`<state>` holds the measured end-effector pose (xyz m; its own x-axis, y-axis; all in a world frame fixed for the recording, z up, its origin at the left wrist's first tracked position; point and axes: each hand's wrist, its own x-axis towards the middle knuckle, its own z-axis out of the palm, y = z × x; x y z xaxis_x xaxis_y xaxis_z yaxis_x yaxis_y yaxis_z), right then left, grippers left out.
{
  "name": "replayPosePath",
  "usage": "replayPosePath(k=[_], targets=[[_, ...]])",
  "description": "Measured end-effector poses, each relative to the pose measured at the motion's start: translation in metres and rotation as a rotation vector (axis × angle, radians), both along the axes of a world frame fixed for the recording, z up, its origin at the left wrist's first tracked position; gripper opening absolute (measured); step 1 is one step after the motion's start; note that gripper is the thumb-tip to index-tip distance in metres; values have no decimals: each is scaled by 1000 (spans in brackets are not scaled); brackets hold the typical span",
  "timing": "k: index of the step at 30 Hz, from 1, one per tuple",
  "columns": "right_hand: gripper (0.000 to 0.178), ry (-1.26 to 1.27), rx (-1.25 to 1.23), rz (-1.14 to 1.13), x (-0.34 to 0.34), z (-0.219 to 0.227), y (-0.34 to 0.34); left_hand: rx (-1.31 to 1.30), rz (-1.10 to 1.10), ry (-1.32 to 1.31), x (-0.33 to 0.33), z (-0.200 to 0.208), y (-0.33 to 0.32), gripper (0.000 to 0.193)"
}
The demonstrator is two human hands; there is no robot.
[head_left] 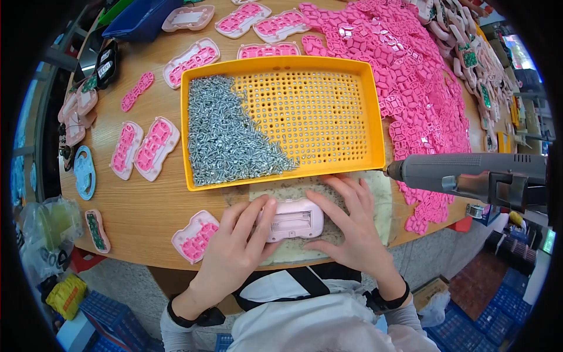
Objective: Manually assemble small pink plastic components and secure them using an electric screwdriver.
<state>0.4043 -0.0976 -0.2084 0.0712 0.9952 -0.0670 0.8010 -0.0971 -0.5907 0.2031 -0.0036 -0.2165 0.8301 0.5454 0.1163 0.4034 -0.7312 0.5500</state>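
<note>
A pale pink plastic casing (291, 222) lies on a worn light mat in front of me, its oblong battery compartment facing up. My left hand (243, 232) has its fingers around the casing's left end. My right hand (355, 226) brackets the right end, with a fingertip at the far edge, the thumb at the near edge and the other fingers spread. Just beyond stands a yellow tray (281, 178), with small silver screws (220, 138) heaped in its left part and a perforated plate (316, 117) on the right. A grey power screwdriver (463, 173) points at the tray's near right corner.
Pink button-pad pieces (431, 117) form a large pile at the right. Shell halves with pink pads (155, 149) lie left of and beyond the tray; another shell half (196, 236) is beside my left hand. A blue bin (141, 20) stands far left. Blue crates (111, 317) sit below.
</note>
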Motion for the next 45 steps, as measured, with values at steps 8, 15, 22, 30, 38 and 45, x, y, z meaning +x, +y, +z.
replayPosePath(k=[8, 15, 22, 30, 38, 45], targets=[[75, -85, 9, -32, 26, 4, -14, -121, 6, -136, 26, -11, -16, 68], [69, -55, 18, -11, 32, -1, -14, 175, -411, -39, 49, -1, -8, 47], [74, 35, -225, -141, 108, 38, -64, 139, -437, -26, 60, -5, -11, 51], [91, 797, 387, 127, 96, 59, 47, 155, -471, -26, 72, -11, -16, 53], [27, 995, 501, 152, 84, 80, 61, 169, -437, -17, 90, -14, -30, 53], [31, 1002, 614, 159, 56, 49, 114, 173, -482, -18, 88, -13, -23, 52]])
